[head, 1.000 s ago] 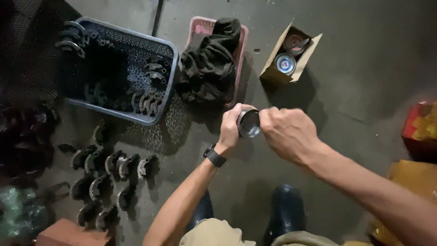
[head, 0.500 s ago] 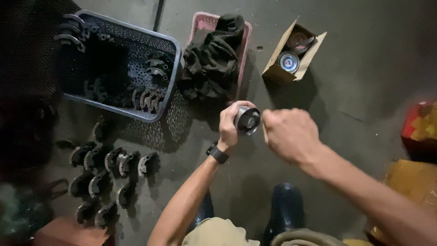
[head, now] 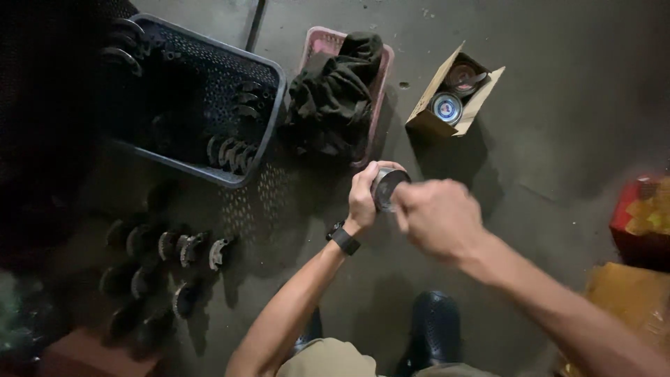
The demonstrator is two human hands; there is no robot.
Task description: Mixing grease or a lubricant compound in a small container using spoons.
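Observation:
My left hand (head: 364, 195), with a black watch at the wrist, grips a small round metal can (head: 386, 187) held over the concrete floor, its top tilted toward my right. My right hand (head: 436, 218) is a blurred fist right beside the can's top, fingers curled; whether it holds anything I cannot tell. Curved dark metal parts (head: 181, 248) lie in rows on the floor to my left.
A dark mesh basket (head: 269, 105) with more curved parts stands at the upper left. A pink basket (head: 380, 77) holds a dark cloth. An open cardboard box (head: 426, 119) holds two round cans. A red box (head: 638, 216) sits at right. My black shoe (head: 433, 331) is below.
My left hand has kept hold of the can while turning it, and my right hand has drawn slightly back from its top. The view has shifted a little.

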